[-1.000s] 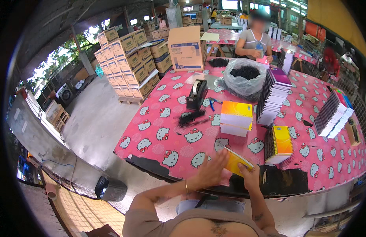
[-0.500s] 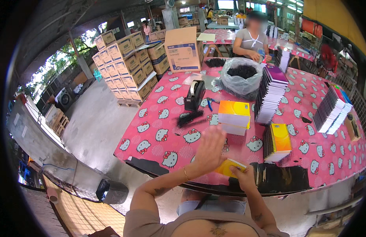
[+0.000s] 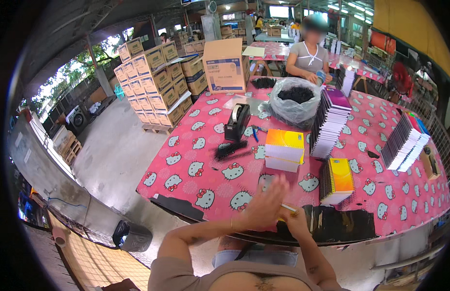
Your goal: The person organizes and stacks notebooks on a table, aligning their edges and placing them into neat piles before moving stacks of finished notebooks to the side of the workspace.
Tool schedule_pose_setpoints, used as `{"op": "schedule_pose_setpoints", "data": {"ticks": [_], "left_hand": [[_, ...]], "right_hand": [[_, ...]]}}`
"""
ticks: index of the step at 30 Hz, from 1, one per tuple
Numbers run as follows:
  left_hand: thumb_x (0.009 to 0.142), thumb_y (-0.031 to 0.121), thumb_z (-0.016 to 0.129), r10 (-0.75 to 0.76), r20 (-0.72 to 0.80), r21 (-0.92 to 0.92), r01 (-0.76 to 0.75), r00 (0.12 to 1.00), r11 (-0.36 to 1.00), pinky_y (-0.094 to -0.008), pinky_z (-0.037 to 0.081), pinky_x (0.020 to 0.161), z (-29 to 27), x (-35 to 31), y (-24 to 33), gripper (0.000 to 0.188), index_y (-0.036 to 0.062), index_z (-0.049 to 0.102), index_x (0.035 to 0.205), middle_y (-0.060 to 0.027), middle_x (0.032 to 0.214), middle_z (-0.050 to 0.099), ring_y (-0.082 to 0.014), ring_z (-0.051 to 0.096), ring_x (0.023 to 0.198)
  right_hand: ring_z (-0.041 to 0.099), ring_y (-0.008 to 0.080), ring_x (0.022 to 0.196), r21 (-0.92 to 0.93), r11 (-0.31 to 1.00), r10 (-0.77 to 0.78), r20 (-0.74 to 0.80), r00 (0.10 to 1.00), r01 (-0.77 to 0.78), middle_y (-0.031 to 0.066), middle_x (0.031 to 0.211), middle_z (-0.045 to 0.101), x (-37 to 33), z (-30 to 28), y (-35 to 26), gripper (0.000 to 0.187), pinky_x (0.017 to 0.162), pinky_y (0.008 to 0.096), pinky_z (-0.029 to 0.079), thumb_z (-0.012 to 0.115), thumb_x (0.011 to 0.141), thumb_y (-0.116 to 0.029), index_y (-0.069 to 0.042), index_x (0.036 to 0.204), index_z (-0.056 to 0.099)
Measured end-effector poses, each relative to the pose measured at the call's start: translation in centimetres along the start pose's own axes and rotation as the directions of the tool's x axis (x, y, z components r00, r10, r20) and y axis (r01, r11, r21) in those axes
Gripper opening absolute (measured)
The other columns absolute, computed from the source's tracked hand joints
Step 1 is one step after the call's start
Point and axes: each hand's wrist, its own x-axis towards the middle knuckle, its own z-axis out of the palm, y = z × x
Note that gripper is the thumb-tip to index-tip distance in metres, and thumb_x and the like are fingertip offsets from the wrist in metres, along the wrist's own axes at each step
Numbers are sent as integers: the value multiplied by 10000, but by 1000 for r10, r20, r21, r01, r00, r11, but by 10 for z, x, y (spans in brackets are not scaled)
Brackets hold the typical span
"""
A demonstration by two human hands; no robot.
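Observation:
At the table's near edge, my right hand (image 3: 296,223) grips a small yellow notebook (image 3: 288,209), now seen nearly edge-on and partly hidden. My left hand (image 3: 266,202) is held flat with its fingers stretched out, right beside the notebook; whether its palm touches it is hidden. Just beyond my hands stands a stack of yellow-orange notebooks (image 3: 284,145) with white page edges. To the right is another pile of yellow spiral notebooks (image 3: 337,177) with black coils. Loose black binding coils (image 3: 230,150) lie left of the stack.
On the pink patterned table (image 3: 186,169) stand a black tape dispenser (image 3: 237,122), blue-handled pliers (image 3: 255,133), a plastic bag of black coils (image 3: 295,104), tall purple notebooks (image 3: 331,116) and more notebooks (image 3: 404,140). A co-worker (image 3: 310,53) stands opposite. Stacked cartons (image 3: 154,82) are at left.
The notebook has been tipped from showing its yellow cover to nearly edge-on. My left hand has moved slightly down and right beside it. The co-worker's hands have shifted slightly.

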Motion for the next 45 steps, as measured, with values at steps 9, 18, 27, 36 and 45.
{"op": "schedule_pose_setpoints", "data": {"ticks": [9,18,27,36,45], "left_hand": [[966,619,373,1,1,-193,-1,1000,981,-592,135,1162,21,-9,16,840,-20,302,1507,-206,1569,306,-343,240,1482],[966,492,515,40,191,-380,36,981,924,-574,205,1150,15,-17,12,660,4,455,1406,-189,1402,493,-341,422,1355],[905,328,629,-14,-119,-240,-15,993,971,-617,245,1113,16,-9,28,471,54,552,1280,-108,1241,617,-295,569,1188],[899,246,660,29,33,-388,-14,999,922,-542,340,1063,24,-4,9,226,103,629,1072,-54,988,652,-237,631,951],[915,239,659,18,-6,-434,-19,1000,901,-521,353,1057,22,1,12,203,98,630,1059,-38,967,658,-227,634,929]], "right_hand": [[603,84,898,-40,999,22,32,999,-21,9,1002,684,8,-21,34,212,820,249,503,662,884,-24,16,1092,672],[583,73,868,-177,984,-2,74,997,15,11,938,674,10,-35,48,274,764,252,485,694,843,-13,-9,1113,644],[653,204,773,-491,868,-68,31,997,74,149,913,698,-3,-40,18,266,725,321,500,712,859,-92,-26,1112,665],[678,208,878,-478,877,-24,46,999,43,123,1016,712,-9,-33,-7,284,784,312,521,718,890,-132,-8,1142,674],[686,187,958,-409,908,-99,-15,995,84,131,1065,711,-15,-50,-21,291,846,308,541,721,878,-107,8,1143,686]]}}
